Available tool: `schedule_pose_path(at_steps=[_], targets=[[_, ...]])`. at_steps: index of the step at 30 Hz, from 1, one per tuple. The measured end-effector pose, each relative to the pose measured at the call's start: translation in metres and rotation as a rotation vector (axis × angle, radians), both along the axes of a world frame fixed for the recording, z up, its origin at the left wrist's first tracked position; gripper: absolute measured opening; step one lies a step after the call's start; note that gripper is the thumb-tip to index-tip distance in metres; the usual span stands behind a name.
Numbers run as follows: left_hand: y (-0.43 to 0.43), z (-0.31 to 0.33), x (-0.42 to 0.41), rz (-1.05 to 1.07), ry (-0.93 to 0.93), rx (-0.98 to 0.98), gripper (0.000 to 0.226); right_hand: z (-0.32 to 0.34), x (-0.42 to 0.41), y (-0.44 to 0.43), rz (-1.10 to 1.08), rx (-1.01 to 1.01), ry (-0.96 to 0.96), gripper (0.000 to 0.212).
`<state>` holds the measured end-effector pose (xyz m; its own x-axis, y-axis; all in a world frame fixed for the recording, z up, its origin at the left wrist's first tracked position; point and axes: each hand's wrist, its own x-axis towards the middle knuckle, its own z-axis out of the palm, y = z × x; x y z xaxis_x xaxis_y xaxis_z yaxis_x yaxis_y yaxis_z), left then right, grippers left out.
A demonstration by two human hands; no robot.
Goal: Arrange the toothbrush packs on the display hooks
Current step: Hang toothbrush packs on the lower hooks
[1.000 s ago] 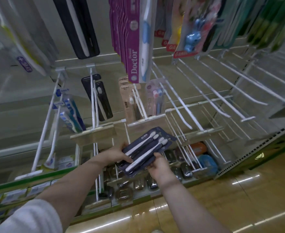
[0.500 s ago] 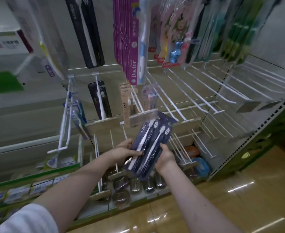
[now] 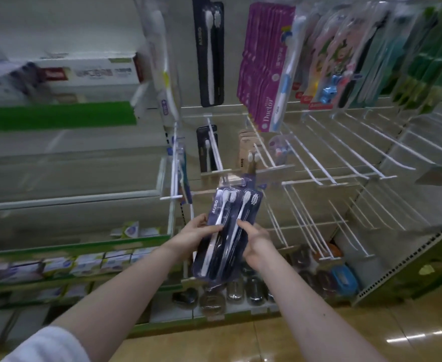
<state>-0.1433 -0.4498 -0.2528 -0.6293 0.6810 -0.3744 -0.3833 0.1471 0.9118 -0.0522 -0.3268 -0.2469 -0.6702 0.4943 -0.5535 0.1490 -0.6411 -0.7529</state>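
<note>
The left hand grips the left edge of a small stack of navy AUBO toothbrush packs, thumb laid across the front and fingers behind. The right hand clamps the right edge the same way, so both are closed on the stack and neither is free. The packs stand nearly upright, tilted a little to the right. Their clear header is just below the label strip at the tip of a white double-wire hook that holds a black toothbrush pack near the back panel. The hang holes are too blurred to make out, and it is not certain which hook is meant. This one looks likeliest, though kraft AUBO packs hang on the next hook and bare hooks fan out to the right. To do this well, I would square the stack so the holes line up, then lift the header level with the wire tips. One hand should carry the weight low down while the other steers the top onto both wires together. The main risks are catching only one wire, or the glossy front pack sliding off onto the soap cases on the shelf below.
</note>
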Motion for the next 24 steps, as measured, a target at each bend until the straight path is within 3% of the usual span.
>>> schedule_pose_path(at_steps=[5, 18, 24], targets=[[-0.037, 0.000, -0.002, 0.103, 0.036, 0.037, 0.054, 0.003, -0.012, -0.032, 0.092, 0.164, 0.013, 0.012], [-0.032, 0.000, -0.016, 0.278, 0.140, 0.028, 0.025, 0.009, -0.014, -0.002, 0.102, 0.393, -0.092, 0.008], [0.006, 0.000, -0.028, 0.385, 0.195, 0.006, 0.026, 0.002, -0.015, 0.035, 0.153, 0.386, -0.119, 0.026]])
